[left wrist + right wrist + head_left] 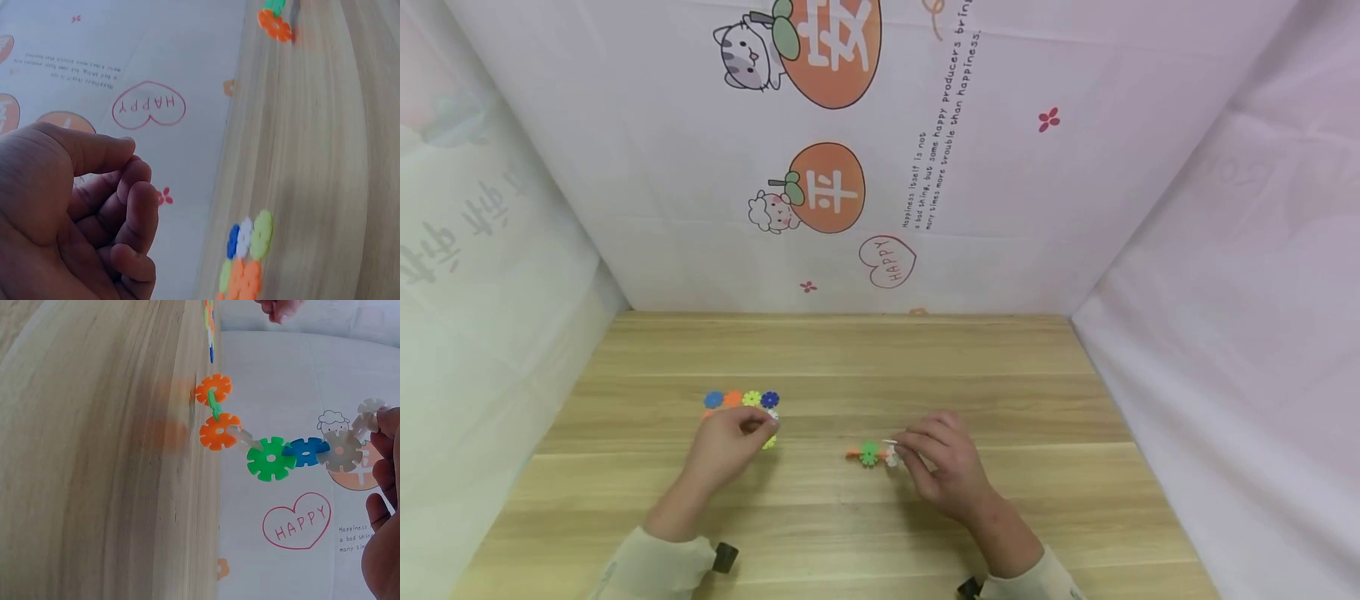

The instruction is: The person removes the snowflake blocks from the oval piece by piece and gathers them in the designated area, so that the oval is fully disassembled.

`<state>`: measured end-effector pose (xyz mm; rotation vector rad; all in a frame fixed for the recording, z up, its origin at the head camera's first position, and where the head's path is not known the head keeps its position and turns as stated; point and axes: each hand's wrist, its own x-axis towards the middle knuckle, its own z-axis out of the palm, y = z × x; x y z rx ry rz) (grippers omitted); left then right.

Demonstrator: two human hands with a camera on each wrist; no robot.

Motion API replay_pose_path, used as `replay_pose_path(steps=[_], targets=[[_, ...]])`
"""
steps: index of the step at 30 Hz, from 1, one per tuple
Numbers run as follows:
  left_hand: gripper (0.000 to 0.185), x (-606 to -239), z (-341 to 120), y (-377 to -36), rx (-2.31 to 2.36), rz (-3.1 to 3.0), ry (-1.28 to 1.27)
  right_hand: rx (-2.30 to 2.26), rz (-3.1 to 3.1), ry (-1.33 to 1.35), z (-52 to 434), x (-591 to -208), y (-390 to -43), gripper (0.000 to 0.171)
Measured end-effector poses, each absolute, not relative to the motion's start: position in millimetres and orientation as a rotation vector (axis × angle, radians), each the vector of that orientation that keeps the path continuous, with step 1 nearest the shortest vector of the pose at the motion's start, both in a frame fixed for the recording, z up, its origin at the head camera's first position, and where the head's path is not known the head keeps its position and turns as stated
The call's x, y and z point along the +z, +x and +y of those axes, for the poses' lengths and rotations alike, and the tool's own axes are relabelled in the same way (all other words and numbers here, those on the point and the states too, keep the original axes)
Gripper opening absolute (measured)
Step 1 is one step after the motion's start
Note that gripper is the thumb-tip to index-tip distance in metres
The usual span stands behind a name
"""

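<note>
Bright, even, diffuse light, soft faint shadows under both hands, wide-angle bending of walls toward 9 and 3 o'clock, mild overall softness, near left hand [75, 212] blurred, desk [94, 456] grain smeared, washed highlights

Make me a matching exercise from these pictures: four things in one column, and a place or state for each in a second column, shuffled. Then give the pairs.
Things:
1. left hand
2. right hand
3. chain of snowflake discs
4. heart marked HAPPY

Places or states:
A. printed on the back wall
B. reaching over the pile of loose discs on the wooden table
C. takes the white end disc in its grip
D. joined edge to edge: orange, green, blue and white

Pairs: 1-B, 2-C, 3-D, 4-A
</note>
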<state>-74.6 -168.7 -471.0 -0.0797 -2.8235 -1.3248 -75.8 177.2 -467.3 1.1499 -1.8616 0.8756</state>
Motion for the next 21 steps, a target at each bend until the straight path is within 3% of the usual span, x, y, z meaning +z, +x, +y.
replay_pose_path(steps=[15,21], targets=[[0.004,-456,-124,-70,-1.474,-2.741,-0.379,0.848,-1.851,1.158,169,-464,-73,0.011],[0.004,-454,-107,-69,-1.570,-2.632,-0.622,0.839,-1.859,1.172,167,-462,-72,0.008]])
